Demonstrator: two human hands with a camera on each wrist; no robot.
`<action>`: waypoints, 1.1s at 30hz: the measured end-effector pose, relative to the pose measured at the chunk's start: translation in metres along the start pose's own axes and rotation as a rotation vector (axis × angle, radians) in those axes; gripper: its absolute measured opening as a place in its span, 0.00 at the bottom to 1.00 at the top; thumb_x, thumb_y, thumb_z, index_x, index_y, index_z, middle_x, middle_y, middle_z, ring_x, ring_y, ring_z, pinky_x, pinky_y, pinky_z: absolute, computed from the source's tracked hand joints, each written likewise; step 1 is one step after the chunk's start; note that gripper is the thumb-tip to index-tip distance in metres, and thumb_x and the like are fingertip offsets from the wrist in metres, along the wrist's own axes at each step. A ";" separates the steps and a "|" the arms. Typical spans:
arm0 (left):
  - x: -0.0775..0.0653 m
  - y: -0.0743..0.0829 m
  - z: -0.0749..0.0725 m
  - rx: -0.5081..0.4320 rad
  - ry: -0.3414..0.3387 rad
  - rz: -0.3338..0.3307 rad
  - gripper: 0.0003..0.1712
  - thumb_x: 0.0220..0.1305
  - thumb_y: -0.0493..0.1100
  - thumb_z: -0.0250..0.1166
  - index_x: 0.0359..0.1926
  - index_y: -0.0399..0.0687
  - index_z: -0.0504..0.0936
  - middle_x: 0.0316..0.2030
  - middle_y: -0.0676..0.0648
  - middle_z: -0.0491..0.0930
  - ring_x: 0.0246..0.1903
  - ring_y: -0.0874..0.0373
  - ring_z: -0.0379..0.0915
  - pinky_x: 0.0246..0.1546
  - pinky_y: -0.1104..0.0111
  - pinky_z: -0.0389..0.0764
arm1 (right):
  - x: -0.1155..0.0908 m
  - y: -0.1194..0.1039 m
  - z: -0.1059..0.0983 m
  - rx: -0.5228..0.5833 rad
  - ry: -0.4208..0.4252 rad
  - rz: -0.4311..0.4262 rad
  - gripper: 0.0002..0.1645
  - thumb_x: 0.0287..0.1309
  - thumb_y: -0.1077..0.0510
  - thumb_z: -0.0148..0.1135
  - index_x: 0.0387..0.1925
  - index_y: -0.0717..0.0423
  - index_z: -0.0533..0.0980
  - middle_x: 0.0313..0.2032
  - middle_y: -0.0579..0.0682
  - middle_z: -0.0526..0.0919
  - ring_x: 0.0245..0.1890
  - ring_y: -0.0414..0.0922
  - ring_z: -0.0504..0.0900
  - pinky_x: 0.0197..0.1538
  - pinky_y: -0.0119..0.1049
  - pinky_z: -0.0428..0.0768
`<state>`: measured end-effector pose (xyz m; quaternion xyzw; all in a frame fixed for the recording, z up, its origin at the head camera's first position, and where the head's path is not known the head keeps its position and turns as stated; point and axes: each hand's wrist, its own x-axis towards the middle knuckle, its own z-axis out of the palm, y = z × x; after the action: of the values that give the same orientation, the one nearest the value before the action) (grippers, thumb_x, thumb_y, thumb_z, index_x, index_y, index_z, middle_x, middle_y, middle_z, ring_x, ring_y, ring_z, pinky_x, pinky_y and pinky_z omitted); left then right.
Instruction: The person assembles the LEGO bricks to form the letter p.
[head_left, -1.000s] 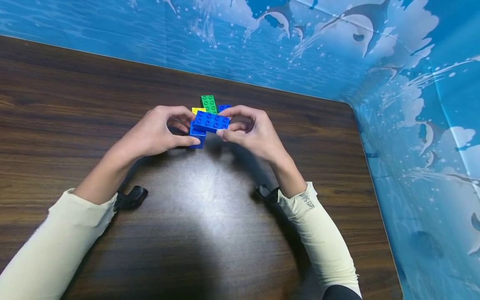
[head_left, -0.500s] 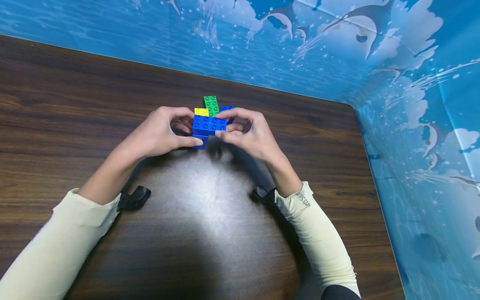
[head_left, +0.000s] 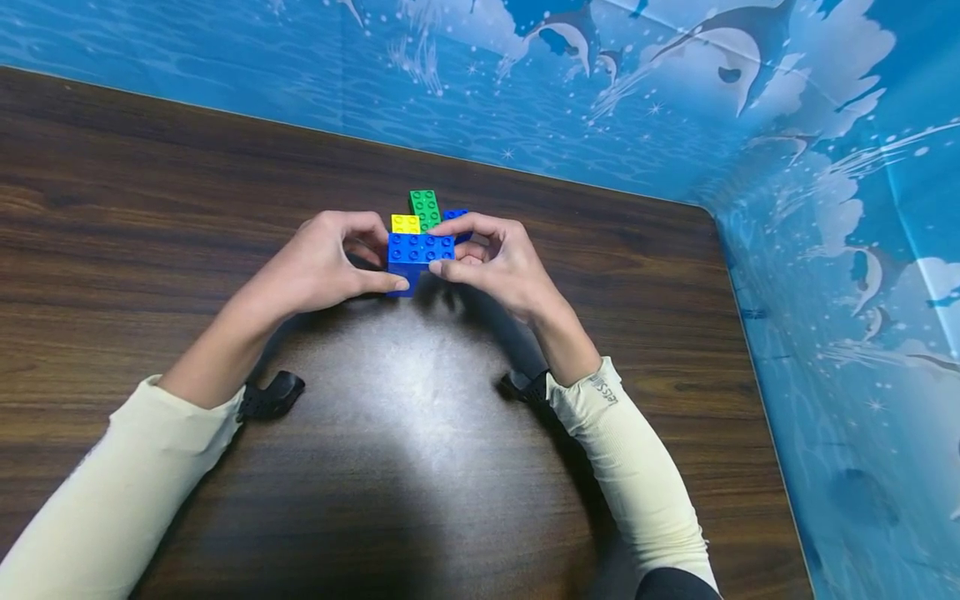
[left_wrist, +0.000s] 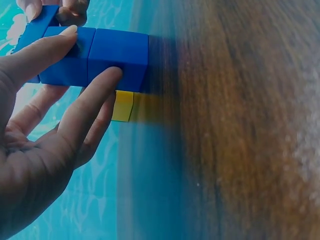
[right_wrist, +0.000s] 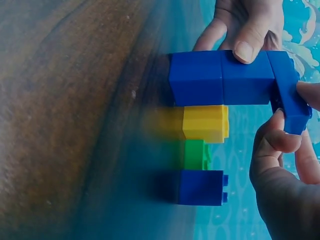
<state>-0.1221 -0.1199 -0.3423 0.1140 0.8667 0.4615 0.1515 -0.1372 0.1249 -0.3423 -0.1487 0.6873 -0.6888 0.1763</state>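
Two blue bricks (right_wrist: 197, 80) (right_wrist: 247, 85) stand stacked on the table, with a longer blue brick (head_left: 422, 247) across their top. Its right end overhangs the stack; in the right wrist view it looks slightly slanted, and I cannot tell whether it is pressed flush. My left hand (head_left: 318, 267) grips the stack from the left, thumb on the near side. My right hand (head_left: 513, 271) pinches the overhanging end of the long brick between thumb and fingers. Close behind the stack are a yellow brick (head_left: 405, 223) and a green brick (head_left: 424, 207).
Another blue brick (right_wrist: 200, 187) stands beyond the green one, partly behind my right hand in the head view. The dark wooden table (head_left: 420, 467) ends at a blue dolphin-print sheet (head_left: 300, 75) at the back and right.
The long blue brick, askew over the stack a second ago, has shifted slightly left and down and lines up with the stack's left side. Both hands keep their hold.
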 end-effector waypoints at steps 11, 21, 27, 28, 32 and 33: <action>-0.002 -0.001 0.000 -0.002 0.005 -0.003 0.18 0.62 0.44 0.81 0.46 0.44 0.84 0.52 0.40 0.86 0.54 0.42 0.86 0.48 0.52 0.83 | -0.001 0.004 0.003 0.041 0.015 0.034 0.22 0.58 0.78 0.69 0.56 0.77 0.80 0.32 0.53 0.90 0.31 0.42 0.89 0.40 0.30 0.87; -0.003 -0.002 0.000 0.005 0.013 -0.014 0.18 0.62 0.44 0.82 0.46 0.44 0.84 0.52 0.39 0.86 0.53 0.42 0.87 0.44 0.57 0.82 | -0.002 0.002 0.005 -0.026 0.032 0.058 0.23 0.60 0.74 0.71 0.57 0.73 0.81 0.36 0.53 0.91 0.32 0.42 0.89 0.42 0.30 0.88; -0.002 -0.002 0.001 0.010 0.007 0.001 0.18 0.62 0.43 0.82 0.47 0.43 0.84 0.52 0.39 0.86 0.53 0.42 0.87 0.45 0.55 0.85 | -0.003 0.000 0.004 -0.068 0.030 0.057 0.22 0.59 0.74 0.72 0.56 0.73 0.82 0.32 0.52 0.91 0.30 0.41 0.89 0.41 0.30 0.88; -0.002 -0.002 0.001 0.012 0.006 0.004 0.18 0.62 0.43 0.81 0.47 0.43 0.84 0.52 0.39 0.86 0.53 0.42 0.87 0.46 0.54 0.85 | -0.002 -0.001 0.004 -0.066 0.030 0.058 0.22 0.58 0.74 0.72 0.56 0.73 0.82 0.32 0.52 0.91 0.30 0.40 0.89 0.41 0.30 0.88; 0.000 -0.001 0.001 0.018 -0.003 0.006 0.18 0.62 0.43 0.81 0.48 0.43 0.84 0.52 0.38 0.86 0.52 0.42 0.87 0.48 0.52 0.85 | -0.002 -0.002 0.005 -0.043 0.036 0.072 0.21 0.58 0.75 0.72 0.55 0.74 0.82 0.31 0.49 0.91 0.31 0.40 0.89 0.41 0.30 0.87; 0.001 -0.001 0.001 0.016 -0.005 0.003 0.18 0.63 0.43 0.81 0.48 0.43 0.84 0.53 0.38 0.86 0.52 0.42 0.87 0.49 0.51 0.85 | -0.002 -0.002 0.005 -0.042 0.038 0.074 0.21 0.58 0.75 0.72 0.55 0.74 0.82 0.31 0.50 0.91 0.31 0.40 0.90 0.41 0.30 0.88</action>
<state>-0.1225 -0.1193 -0.3443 0.1178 0.8698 0.4545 0.1520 -0.1336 0.1215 -0.3399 -0.1139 0.7098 -0.6700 0.1855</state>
